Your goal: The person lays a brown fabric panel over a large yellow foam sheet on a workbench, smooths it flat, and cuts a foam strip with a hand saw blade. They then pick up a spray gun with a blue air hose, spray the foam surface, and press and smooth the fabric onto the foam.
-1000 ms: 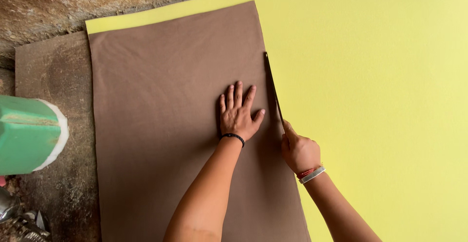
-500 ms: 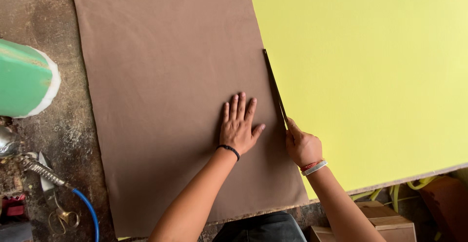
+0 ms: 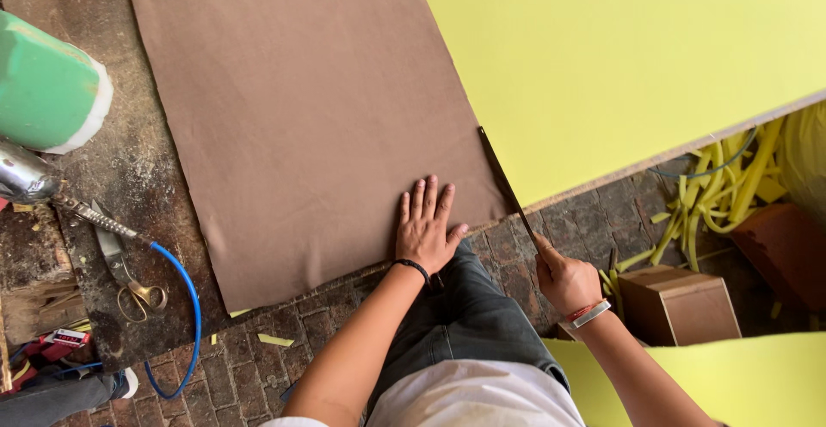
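Left hand (image 3: 424, 231) flat on brown sheet (image 3: 310, 109) — right hand (image 3: 565, 279) grips blade (image 3: 508, 188).

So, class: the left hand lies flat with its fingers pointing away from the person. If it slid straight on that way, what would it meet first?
Only more of the brown sheet that the left hand already presses; nothing else shows on it along that line, so the way looks free up to the picture's top edge.

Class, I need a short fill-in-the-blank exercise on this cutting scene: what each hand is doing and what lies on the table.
1. The left hand lies flat on the ____ sheet.
2. The right hand grips a long thin ____.
3. Beside the brown sheet lies a ____ sheet of foam.
4. A pair of ____ rests near the blue hose.

Missing words: brown; blade; yellow; scissors
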